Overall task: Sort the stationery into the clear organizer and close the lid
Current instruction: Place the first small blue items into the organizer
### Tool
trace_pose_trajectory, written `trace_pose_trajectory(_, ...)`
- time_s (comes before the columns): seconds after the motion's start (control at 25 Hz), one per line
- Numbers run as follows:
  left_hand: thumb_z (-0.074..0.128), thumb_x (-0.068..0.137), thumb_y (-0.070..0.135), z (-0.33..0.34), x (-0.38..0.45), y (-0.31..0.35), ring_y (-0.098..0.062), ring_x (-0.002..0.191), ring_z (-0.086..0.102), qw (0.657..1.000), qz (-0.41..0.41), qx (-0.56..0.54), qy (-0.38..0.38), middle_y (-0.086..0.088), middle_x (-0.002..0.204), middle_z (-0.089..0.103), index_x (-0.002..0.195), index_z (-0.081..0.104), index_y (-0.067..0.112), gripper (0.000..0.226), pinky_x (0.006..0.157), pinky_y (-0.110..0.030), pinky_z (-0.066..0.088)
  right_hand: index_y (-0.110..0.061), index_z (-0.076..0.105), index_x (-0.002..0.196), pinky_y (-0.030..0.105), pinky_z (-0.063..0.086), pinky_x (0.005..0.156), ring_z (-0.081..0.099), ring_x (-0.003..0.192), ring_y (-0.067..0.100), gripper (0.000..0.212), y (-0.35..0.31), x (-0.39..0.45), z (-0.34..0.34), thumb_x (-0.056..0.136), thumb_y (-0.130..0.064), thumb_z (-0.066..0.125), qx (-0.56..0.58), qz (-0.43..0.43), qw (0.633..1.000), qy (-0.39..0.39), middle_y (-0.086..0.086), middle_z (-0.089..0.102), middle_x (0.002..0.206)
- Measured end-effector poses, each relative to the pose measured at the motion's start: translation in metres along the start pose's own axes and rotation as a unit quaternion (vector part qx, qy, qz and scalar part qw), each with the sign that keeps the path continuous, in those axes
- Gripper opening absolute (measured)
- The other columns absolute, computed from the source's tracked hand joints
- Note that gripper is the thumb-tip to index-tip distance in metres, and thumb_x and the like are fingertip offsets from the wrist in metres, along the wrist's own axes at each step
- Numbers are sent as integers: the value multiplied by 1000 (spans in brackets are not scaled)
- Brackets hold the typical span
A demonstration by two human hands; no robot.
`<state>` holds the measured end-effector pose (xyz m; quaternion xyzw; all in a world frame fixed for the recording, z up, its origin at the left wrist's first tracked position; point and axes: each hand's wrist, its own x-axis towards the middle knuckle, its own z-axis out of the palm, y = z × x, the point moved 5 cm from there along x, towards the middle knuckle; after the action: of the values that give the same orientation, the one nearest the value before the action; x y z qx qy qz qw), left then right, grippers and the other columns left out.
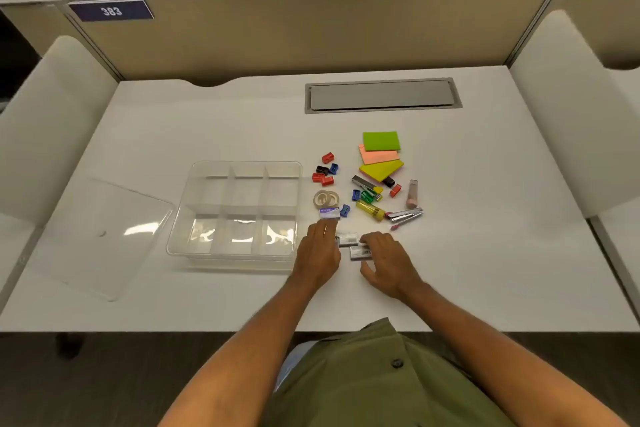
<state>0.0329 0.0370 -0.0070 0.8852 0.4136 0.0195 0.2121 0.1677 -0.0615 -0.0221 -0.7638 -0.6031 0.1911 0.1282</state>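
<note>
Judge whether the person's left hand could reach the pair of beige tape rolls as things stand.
Probably yes: the left hand lies just short of the beige tape rolls, with only a small purple-and-white box between them, easily passed over.

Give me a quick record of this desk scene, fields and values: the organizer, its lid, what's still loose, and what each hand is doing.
organizer: clear organizer, open, every compartment empty
lid: clear lid lying flat on the desk, left of the organizer
loose items: sticky notes, sharpeners, tape rolls, stapler, all right of the organizer
left hand: left hand, palm down, fingertips at a small purple box
right hand: right hand, fingers on the small grey boxes
progress: nothing sorted yet
</note>
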Motion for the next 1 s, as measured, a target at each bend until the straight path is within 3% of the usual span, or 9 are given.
trace_pose_trajectory(0.28, 46, 103, 13, 18, 1, -10, -23, 124, 48, 999, -21, 19, -19, -9, 140, 52, 138, 51, 10, 36, 98, -28, 43, -23, 57, 133, 28, 46, 88, 53, 108, 18, 40, 7, 8, 4, 96, -40, 60, -45, -26, 999, -14, 1, 60, 126)
trace_pose_trajectory(0.6, 54, 102, 12, 17, 2, -14, -25, 125, 49, 994, -91, -50, 39, -11, 139, 52, 143, 49, 8, 41, 101, -30, 46, -17, 59, 130, 28, 50, 85, 54, 109, 20, 39, 3, 31, -2, 93, -28, 67, 61, 3, 997, 39, 4, 60, 122)
trace_pose_trajectory(0.8, 56, 101, 13, 8, 13, -15, -25, 123, 51, 992, -106, -54, 46, -11, 138, 52, 144, 48, 10, 44, 99, -32, 49, -15, 58, 131, 38, 50, 85, 54, 109, 25, 37, -10, 50, 6, 99, -33, 57, 18, -4, 1000, -9, 8, 61, 126)
trace_pose_trajectory(1.0, 55, 102, 16, 5, 34, -10, -26, 125, 50, 996, -84, -32, 30, -13, 139, 53, 146, 45, 10, 46, 99, -32, 49, -19, 59, 127, 36, 50, 82, 55, 105, 23, 35, -3, 47, 9, 100, -41, 54, -16, -8, 1000, -23, 6, 62, 123)
